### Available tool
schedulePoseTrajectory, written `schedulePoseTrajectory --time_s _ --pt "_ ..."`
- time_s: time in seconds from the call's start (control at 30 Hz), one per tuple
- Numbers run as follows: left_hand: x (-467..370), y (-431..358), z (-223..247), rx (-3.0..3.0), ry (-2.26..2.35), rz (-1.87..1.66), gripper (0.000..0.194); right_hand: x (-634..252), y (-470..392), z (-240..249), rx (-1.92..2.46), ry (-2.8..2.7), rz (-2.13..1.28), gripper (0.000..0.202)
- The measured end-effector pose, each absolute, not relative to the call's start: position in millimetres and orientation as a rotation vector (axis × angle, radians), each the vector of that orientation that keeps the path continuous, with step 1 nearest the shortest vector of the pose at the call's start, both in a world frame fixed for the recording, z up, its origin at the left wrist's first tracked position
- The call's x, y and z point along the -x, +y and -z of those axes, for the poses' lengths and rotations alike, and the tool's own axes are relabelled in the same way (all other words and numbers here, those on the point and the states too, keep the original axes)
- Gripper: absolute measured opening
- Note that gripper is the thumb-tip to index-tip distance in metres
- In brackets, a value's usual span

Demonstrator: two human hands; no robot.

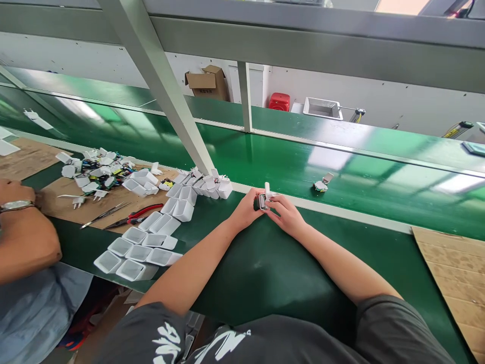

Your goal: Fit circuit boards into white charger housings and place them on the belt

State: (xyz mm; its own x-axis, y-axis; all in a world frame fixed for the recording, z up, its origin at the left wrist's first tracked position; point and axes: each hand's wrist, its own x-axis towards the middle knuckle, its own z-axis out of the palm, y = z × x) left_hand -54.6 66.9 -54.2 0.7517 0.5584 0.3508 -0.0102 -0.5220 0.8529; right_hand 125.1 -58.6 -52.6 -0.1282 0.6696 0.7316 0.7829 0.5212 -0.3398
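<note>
White plastic casing [262, 202] at centre of frame, held above green surface [261, 273], dark opening showing. Left hand [247, 208]: grip clamped on casing's left side. Right hand [285, 214]: grip clamped on its right side, fingers bent. Open white housings [133, 271] in rows, lower left of centre. Red-handled pliers [133, 220], tweezers [103, 216] on cardboard [51, 194], left of frame; heap of parts [100, 171] above them. Small assembly [321, 186] alone, right of centre. Co-worker's forearm [28, 245], left edge
</note>
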Motion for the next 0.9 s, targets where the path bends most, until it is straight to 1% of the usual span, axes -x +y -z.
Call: schedulePoseTrajectory --time_s 0.2,0.47,0.77,0.9 --pt "54.5 67.7 54.2 -2.013 0.418 -0.754 0.049 -126.5 -56.7 53.4 1.185 -1.887 0.131 0.034" --pt "54.0 65.8 50.9 -1.996 0.498 -0.727 0.05 -129.3 -57.7 60.2 1.328 -1.885 0.137 0.038" --pt "53.6 68.8 53.2 -1.937 0.635 -0.715 0.058 -128.1 -58.6 51.6 1.263 -1.925 0.081 0.04" --pt "52.0 69.9 52.4 -1.997 0.721 -0.689 0.055 -127.2 -56.7 50.9 1.243 -1.968 0.096 0.043"
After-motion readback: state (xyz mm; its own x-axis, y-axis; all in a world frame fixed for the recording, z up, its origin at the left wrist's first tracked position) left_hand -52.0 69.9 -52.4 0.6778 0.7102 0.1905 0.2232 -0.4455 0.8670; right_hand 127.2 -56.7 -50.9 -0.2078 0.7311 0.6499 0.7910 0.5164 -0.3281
